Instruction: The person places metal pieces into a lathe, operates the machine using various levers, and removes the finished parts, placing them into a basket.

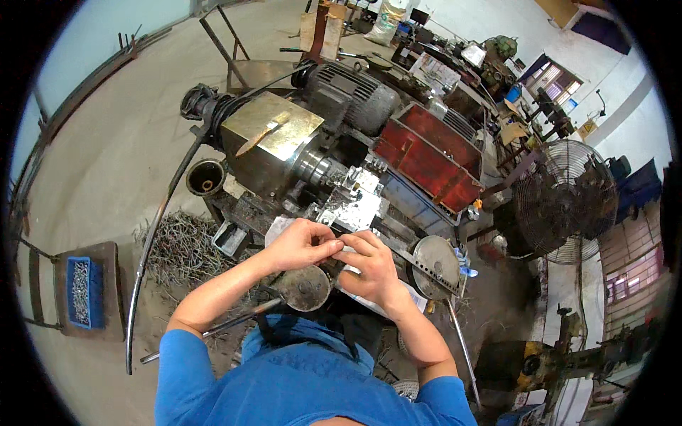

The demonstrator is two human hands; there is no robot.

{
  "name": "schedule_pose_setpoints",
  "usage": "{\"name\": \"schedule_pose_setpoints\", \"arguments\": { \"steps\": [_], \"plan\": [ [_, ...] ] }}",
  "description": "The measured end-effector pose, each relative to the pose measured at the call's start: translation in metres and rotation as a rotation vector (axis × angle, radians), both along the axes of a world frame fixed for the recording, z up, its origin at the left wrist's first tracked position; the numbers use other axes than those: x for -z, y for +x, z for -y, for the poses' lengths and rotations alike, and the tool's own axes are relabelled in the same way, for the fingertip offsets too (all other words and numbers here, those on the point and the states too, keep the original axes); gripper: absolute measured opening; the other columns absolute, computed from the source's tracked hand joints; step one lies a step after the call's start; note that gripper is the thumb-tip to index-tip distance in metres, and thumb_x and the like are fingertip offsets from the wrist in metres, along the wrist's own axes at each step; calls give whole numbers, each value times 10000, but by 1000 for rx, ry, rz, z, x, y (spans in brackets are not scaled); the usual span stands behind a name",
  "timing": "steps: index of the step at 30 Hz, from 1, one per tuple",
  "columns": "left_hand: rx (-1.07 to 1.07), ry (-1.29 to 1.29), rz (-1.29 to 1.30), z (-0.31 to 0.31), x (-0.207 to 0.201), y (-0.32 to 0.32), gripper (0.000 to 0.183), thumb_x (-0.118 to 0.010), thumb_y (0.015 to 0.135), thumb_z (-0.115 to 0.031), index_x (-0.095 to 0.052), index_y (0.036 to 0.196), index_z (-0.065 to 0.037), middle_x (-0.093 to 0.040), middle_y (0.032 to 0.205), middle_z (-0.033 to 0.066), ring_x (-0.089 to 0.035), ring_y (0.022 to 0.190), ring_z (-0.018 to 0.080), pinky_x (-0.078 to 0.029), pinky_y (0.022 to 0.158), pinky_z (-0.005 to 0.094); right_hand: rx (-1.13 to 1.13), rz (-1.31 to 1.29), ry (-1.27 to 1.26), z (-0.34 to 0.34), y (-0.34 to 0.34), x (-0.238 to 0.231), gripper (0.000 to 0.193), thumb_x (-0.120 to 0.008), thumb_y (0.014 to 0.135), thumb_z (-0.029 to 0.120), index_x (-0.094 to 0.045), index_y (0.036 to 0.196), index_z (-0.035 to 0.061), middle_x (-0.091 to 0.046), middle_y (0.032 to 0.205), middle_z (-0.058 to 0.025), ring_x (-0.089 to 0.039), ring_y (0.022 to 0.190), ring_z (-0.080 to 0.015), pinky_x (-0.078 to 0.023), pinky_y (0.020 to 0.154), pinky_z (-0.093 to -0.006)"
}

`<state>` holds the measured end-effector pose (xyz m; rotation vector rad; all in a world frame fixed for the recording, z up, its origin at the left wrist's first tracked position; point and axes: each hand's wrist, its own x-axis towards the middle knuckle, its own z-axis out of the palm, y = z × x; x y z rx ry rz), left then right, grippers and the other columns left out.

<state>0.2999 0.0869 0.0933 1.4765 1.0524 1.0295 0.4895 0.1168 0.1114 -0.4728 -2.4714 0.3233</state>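
Note:
My left hand [301,245] and my right hand [371,271] meet in front of a small metal-turning machine, their fingertips pinched together. Whatever lies between the fingers is too small or too covered to make out. Just beyond them is the machine's bright metal slide [355,206], spotted with dark grime. To its upper left the steel spindle [312,167] sticks out of the headstock [259,153], which has a brass-coloured top. A wooden-handled tool [263,136] lies across that top. Below my left hand is a round metal disc [305,287]; another disc [435,259] sits right of my right hand.
A long bent lever [160,220] hangs at the left, beside a heap of metal shavings [186,248]. A blue bin of small metal parts [85,292] rests on a low stand. Behind the machine are a motor [355,96] and red metal box [430,153]. A large fan [568,199] stands right.

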Motion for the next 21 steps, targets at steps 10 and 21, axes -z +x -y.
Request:
{"name": "schedule_pose_setpoints", "arguments": {
  "steps": [10, 21],
  "plan": [
    [-46, 5, 65, -12, 5, -28, 328, -609, 865, -288, -618, 755, 21, -582, 596, 33, -538, 537, 75, -430, 483, 225, -64, 5, 41, -22, -30, -6, 339, -614, 524, 76, -640, 861, 48, -585, 961, -126, -546, 851, -306, -481, 740, -387],
    [-104, -28, 179, -14, -2, -45, 302, -603, 873, -253, -622, 765, 28, -584, 581, 30, -540, 515, 72, -435, 485, 221, -65, -52, 88, -27, -39, -20, 406, -623, 470, 84, -628, 871, 20, -588, 992, -131, -555, 925, -314, -478, 791, -384]
  ]
}}
